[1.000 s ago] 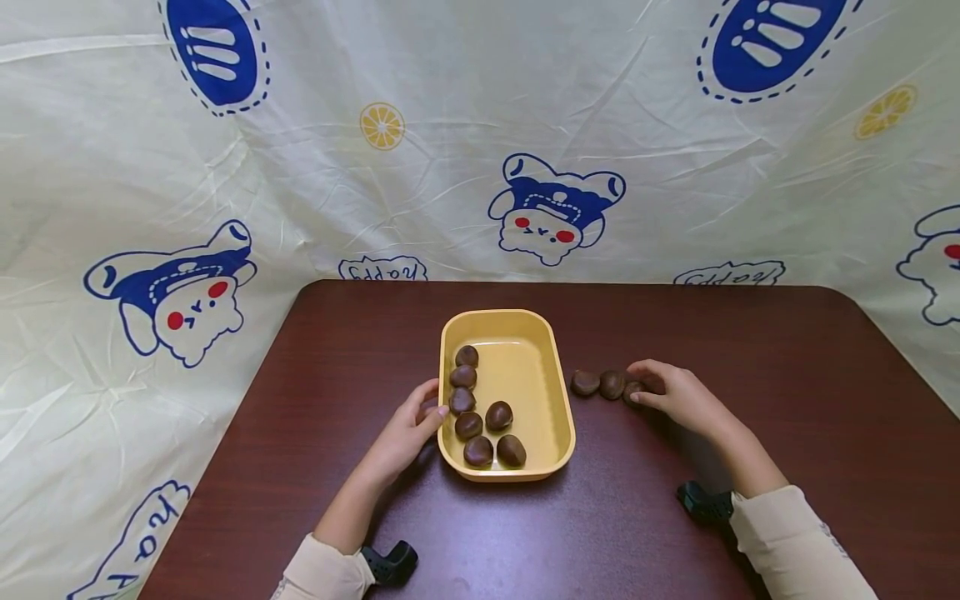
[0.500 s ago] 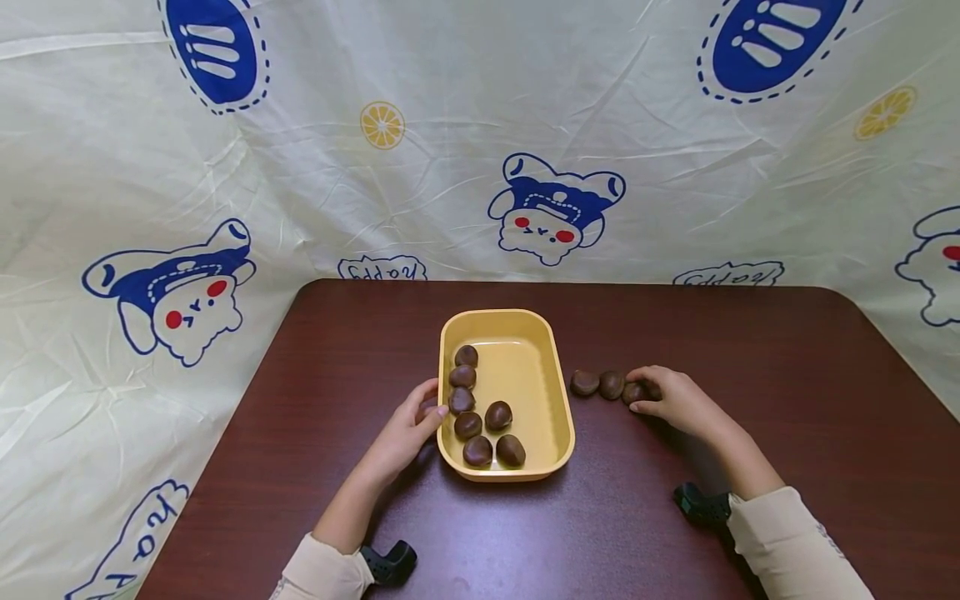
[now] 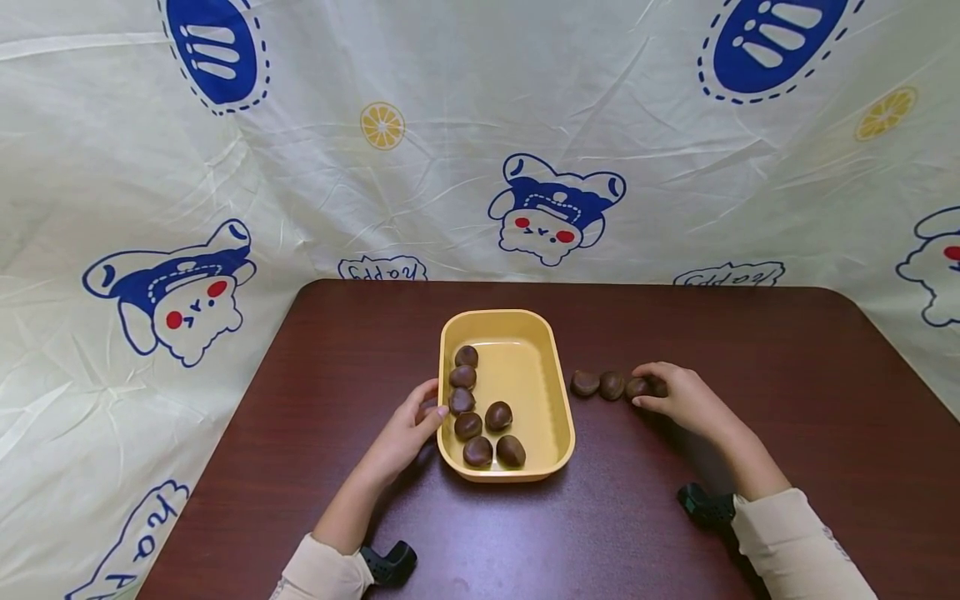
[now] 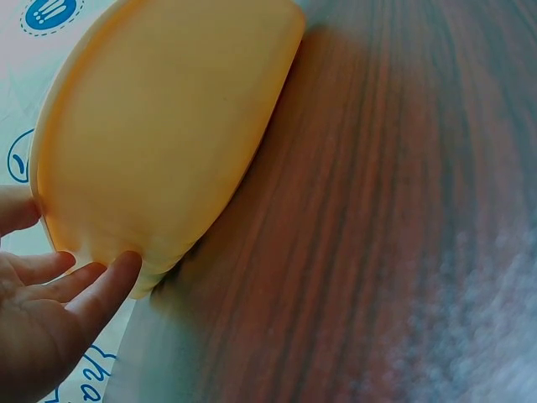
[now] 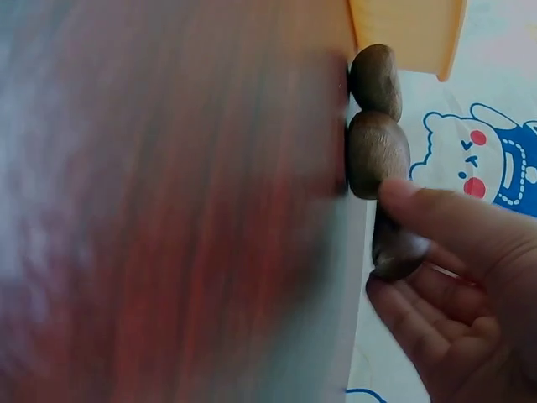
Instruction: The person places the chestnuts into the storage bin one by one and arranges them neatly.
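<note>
My left hand (image 3: 408, 429) holds the near-left side of a yellow tray (image 3: 531, 408), thumb over the rim. In the left wrist view the other fingers press against the tray's outer wall (image 4: 168, 126). Several brown chestnuts (image 3: 477, 451) sit in the tray along its left side and near end. Right of the tray, more chestnuts (image 3: 585, 383) lie in a short row on the table. At that row's right end my right hand (image 3: 686, 402) pinches a chestnut (image 5: 398, 252) between thumb and fingers, its thumb tip overlapping the neighbouring chestnut (image 5: 377, 155) in the right wrist view.
Everything stands on a dark brown wooden table (image 3: 495, 542) with rounded far corners. Behind and beside it hangs a pale cloth (image 3: 450, 192) printed with blue cartoon figures. A dark band (image 3: 705, 504) with a small device is on each wrist.
My right hand dips slightly toward me, then shifts a little back and to the right around the row's end chestnuts. The left hand and the tray stay put.
</note>
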A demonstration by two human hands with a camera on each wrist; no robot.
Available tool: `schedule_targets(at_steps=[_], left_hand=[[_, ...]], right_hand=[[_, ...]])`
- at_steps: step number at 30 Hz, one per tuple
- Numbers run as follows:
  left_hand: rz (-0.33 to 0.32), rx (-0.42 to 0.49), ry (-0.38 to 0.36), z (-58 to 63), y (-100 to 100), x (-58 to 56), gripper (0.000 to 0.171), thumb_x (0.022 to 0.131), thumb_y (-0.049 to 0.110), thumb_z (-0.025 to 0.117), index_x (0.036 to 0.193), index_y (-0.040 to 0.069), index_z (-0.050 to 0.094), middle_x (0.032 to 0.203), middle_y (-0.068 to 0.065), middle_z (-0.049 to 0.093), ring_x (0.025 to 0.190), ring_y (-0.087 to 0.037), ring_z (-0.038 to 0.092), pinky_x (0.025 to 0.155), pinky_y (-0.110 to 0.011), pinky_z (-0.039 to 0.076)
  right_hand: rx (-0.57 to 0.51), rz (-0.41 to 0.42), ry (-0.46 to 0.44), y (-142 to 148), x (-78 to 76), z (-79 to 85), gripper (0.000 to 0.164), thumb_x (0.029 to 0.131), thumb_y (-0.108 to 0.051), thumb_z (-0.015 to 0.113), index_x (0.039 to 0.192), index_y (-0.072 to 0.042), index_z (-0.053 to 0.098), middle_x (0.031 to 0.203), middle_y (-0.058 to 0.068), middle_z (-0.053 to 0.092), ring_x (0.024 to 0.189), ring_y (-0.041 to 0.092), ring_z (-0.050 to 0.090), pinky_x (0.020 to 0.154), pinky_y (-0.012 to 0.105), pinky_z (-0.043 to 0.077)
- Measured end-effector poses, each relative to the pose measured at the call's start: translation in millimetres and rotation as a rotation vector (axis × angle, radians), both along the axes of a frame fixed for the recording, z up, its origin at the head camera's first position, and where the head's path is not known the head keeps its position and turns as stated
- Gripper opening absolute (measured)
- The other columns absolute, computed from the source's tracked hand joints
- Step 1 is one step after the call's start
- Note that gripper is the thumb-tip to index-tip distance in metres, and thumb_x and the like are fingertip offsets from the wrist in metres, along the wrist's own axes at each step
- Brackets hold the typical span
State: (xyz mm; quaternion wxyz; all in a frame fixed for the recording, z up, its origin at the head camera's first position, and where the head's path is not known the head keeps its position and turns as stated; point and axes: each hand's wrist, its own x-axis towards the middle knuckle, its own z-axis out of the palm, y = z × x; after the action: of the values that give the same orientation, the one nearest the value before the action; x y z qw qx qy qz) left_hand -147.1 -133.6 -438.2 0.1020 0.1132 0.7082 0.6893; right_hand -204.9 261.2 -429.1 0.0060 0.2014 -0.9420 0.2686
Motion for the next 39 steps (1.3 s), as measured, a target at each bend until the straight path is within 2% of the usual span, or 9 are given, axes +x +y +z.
schedule_targets(at_steps=[6,12,18,27,32,39], left_hand=[[0.005,-0.005,0.002,-0.5,0,-0.1,0.048,0.093,0.004,0.046,0.135,-0.005,0.025,0.135,-0.025,0.032,0.119,-0.037,0.039,0.092,-0.044,0.039],[0.006,-0.012,-0.001,-0.9,-1,-0.2,0.048,0.093,0.005,0.047,0.135,-0.005,0.026,0.135,-0.023,0.032,0.118,-0.037,0.040,0.092,-0.044,0.039],[0.004,-0.012,-0.010,-0.2,-1,0.1,0.049,0.093,0.006,0.047,0.136,-0.004,0.025,0.135,-0.025,0.032,0.118,-0.036,0.040,0.092,-0.043,0.039],[-0.015,-0.002,0.008,-1.0,0,-0.2,0.047,0.094,0.006,0.045,0.135,-0.004,0.025,0.136,-0.024,0.031,0.117,-0.036,0.041,0.090,-0.042,0.041],[-0.018,0.009,0.015,-2.0,0,-0.9,0.046,0.094,0.005,0.045,0.135,-0.005,0.026,0.135,-0.024,0.032,0.117,-0.036,0.042,0.090,-0.042,0.041],[-0.015,0.007,0.012,-2.5,-1,-1.2,0.047,0.094,0.006,0.045,0.135,-0.005,0.026,0.134,-0.024,0.033,0.117,-0.036,0.041,0.090,-0.043,0.041]], right_hand=[[-0.017,0.009,0.031,-5,-2.7,6.1,0.034,0.077,-0.010,0.070,0.107,0.003,0.058,0.102,0.016,0.060,0.091,0.031,0.056,0.075,0.046,0.044],[-0.056,0.033,0.062,-18,-4.6,19.8,0.034,0.078,-0.011,0.070,0.107,0.002,0.058,0.101,0.013,0.060,0.091,0.028,0.056,0.075,0.044,0.045],[-0.087,0.073,0.057,-40,-4.8,36.7,0.034,0.079,-0.011,0.070,0.109,0.001,0.058,0.100,0.011,0.059,0.090,0.024,0.054,0.077,0.044,0.046],[-0.098,0.145,0.029,-78,-7.4,52.8,0.035,0.077,-0.011,0.071,0.110,-0.005,0.059,0.102,0.006,0.058,0.089,0.019,0.052,0.079,0.042,0.047],[-0.101,0.203,0.027,-99,-9.9,55.0,0.036,0.077,-0.010,0.071,0.110,-0.003,0.059,0.101,0.005,0.058,0.087,0.018,0.051,0.077,0.037,0.047],[-0.142,0.291,-0.009,-131,-15.9,49.9,0.034,0.076,-0.008,0.071,0.107,-0.001,0.059,0.097,0.007,0.059,0.086,0.019,0.056,0.076,0.040,0.049]])
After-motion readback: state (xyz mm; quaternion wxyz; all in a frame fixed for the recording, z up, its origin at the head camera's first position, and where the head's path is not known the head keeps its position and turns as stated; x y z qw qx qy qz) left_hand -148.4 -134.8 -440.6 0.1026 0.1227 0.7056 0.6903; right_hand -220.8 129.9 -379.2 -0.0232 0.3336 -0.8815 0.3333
